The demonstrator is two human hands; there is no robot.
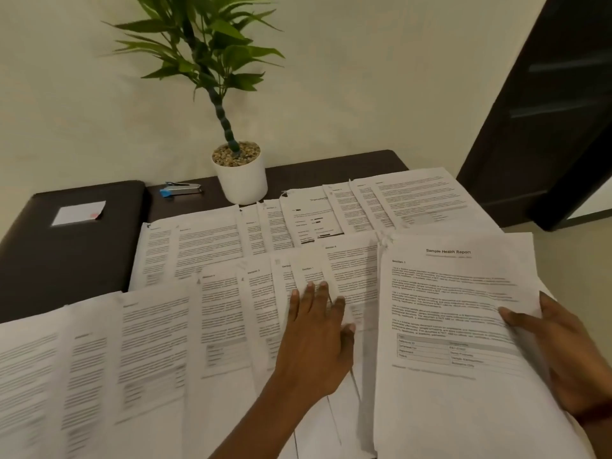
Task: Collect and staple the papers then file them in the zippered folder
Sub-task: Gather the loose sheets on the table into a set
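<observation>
The papers (205,246) cover most of the dark desk (331,170), fanned in overlapping rows ahead of both hands and off to the left of the left hand. The black zippered folder (76,253) lies closed, well beyond and left of the left hand. The right hand (569,352) grips a stack (447,326) by its right edge, thumb on top and fingers underneath. The left hand (314,329) lies flat, fingers straight, pressing on the fanned sheets just beside that stack.

The step looks like gathering. It would go best if the flat hand slides the fanned sheets sideways under or onto the held stack, squaring the edges before stapling, with the top-left corners aligned.

A potted plant (243,180) stands far ahead of the left hand. The stapler (182,188) rests just left of it, untouched.

The held top sheet reads "Sample Health Report" and "Section 1". Fanned sheets show "Section" headings. The folder's white label (79,213) is unreadable.
</observation>
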